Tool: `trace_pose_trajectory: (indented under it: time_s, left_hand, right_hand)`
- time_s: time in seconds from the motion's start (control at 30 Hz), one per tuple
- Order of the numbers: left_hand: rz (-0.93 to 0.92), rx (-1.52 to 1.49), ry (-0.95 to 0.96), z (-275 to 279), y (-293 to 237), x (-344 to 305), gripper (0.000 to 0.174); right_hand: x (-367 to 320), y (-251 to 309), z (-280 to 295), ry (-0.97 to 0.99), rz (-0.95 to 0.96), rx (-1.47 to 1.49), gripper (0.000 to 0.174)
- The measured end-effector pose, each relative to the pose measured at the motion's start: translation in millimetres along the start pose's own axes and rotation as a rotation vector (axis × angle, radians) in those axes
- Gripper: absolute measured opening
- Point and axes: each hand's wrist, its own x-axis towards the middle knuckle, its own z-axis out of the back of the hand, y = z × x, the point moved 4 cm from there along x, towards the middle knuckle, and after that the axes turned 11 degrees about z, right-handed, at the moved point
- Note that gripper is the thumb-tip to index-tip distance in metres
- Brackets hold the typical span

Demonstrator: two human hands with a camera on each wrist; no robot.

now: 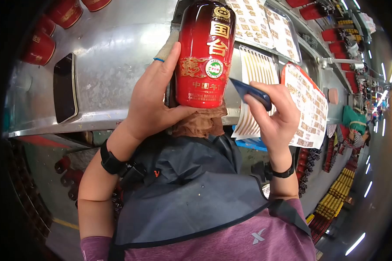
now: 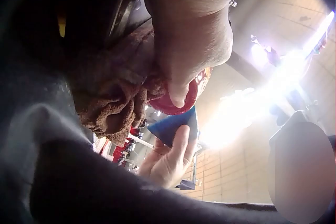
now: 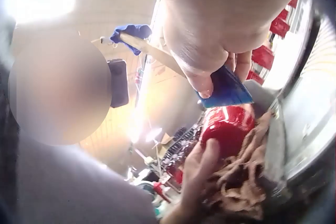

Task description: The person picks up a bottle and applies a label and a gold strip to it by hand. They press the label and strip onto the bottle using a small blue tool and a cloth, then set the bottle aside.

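A glossy red bottle [image 1: 204, 48] with a dark top, gold lettering and a round green-and-white sticker lies on a brown cloth [image 1: 200, 124] in the head view. My left hand [image 1: 150, 93] holds it from the left, thumb [image 2: 179, 94] at its base; a beige cover with a blue edge sits on one finger. Between thumb and fingers, my right hand [image 1: 276, 111] pinches a flat dark blue scraper [image 1: 258, 95]. One corner of the scraper points at the bottle's lower right side. In the right wrist view the scraper's straight edge [image 3: 228, 103] overlaps the bottle [image 3: 231, 129].
On the metal table [image 1: 117, 56], a phone [image 1: 65, 89] lies at the left, with several red containers [image 1: 39, 45] behind it. Sheets of gold stickers [image 1: 307, 106] and a striped sheet [image 1: 252, 82] lie at the right. Shelves with red items [image 1: 335, 35] run along the right.
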Motion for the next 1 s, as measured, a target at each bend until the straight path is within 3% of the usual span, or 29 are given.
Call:
trace_pose_trajectory:
  time_s: [0.07, 0.1, 0.2, 0.27, 0.33, 0.37, 0.47, 0.6, 0.7, 0.8, 0.87, 0.93, 1.0]
  left_hand:
    - [0.029, -0.002, 0.026, -2, 2, -1, 0.111]
    - [0.027, -0.002, 0.032, -2, 1, -1, 0.111]
    - [0.013, -0.007, 0.011, 0, 1, 1, 0.113]
    - [0.063, -0.011, 0.047, -1, 2, -1, 0.113]
    - [0.057, -0.008, 0.039, -1, 1, -2, 0.112]
    - [0.038, -0.009, 0.033, 0, 0, 0, 0.111]
    - [-0.036, -0.015, -0.023, 2, -2, 1, 0.110]
    - [-0.047, -0.001, -0.055, 1, -2, 2, 0.110]
    - [-0.033, 0.027, -0.058, 2, 0, 2, 0.110]
    - [-0.056, 0.012, -0.066, 2, 0, 3, 0.110]
    - [-0.066, 0.025, -0.077, 3, -1, 3, 0.110]
    - [-0.056, 0.024, -0.073, 3, 0, 2, 0.109]
    - [-0.046, 0.023, -0.075, 3, 1, 2, 0.109]
  right_hand:
    - [3, 11, 0, 0.036, -0.048, 0.196, 0.027]
    - [7, 12, -1, 0.139, -0.115, 0.156, 0.026]
    - [-5, -29, -7, -0.073, -0.387, 0.250, 0.023]
    - [0, -20, 2, -0.078, -0.351, 0.252, 0.022]
    - [9, 2, 0, 0.176, -0.160, 0.291, 0.021]
    - [8, -7, -3, 0.154, -0.283, 0.285, 0.022]
    - [15, -13, 6, -0.003, -0.195, 0.204, 0.024]
    - [26, 11, -4, 0.168, 0.075, 0.151, 0.027]
    - [33, 14, -5, 0.337, -0.072, 0.223, 0.027]
    - [37, -2, -9, 0.286, -0.194, 0.399, 0.026]
    - [47, 6, -9, 0.335, -0.158, 0.353, 0.024]
    - [52, 17, -13, 0.493, -0.007, 0.287, 0.023]
    - [54, 12, -15, 0.428, -0.073, 0.333, 0.023]
